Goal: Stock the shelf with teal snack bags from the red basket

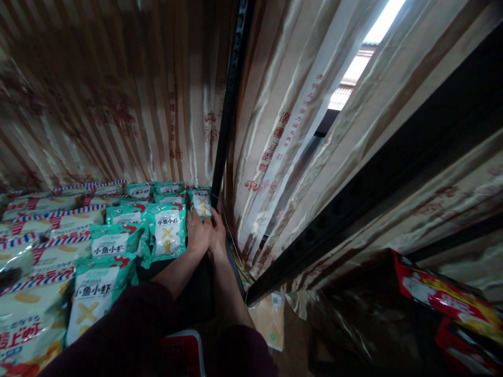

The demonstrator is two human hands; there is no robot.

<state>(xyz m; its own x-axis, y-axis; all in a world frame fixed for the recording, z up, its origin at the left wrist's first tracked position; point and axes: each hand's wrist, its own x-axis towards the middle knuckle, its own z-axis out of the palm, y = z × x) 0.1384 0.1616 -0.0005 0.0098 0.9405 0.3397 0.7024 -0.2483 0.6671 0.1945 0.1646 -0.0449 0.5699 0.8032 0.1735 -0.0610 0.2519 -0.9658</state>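
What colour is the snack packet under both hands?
Teal plastic snack packet, white panel, yellow cross; clearest in head view.

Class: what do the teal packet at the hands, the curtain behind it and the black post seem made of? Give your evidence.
The teal packet looks like printed plastic film: slightly glossy, crinkled. The curtain is probably satin-like fabric: shiny streaks along hanging folds. The black post seems painted metal: matt, straight, hard-edged.

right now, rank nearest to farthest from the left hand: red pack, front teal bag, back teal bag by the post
1. Back teal bag: at the back, against the post, touching the left hand.
2. Front teal bag: lower left, close to the camera.
3. Red pack: far right, on the other side of the post.
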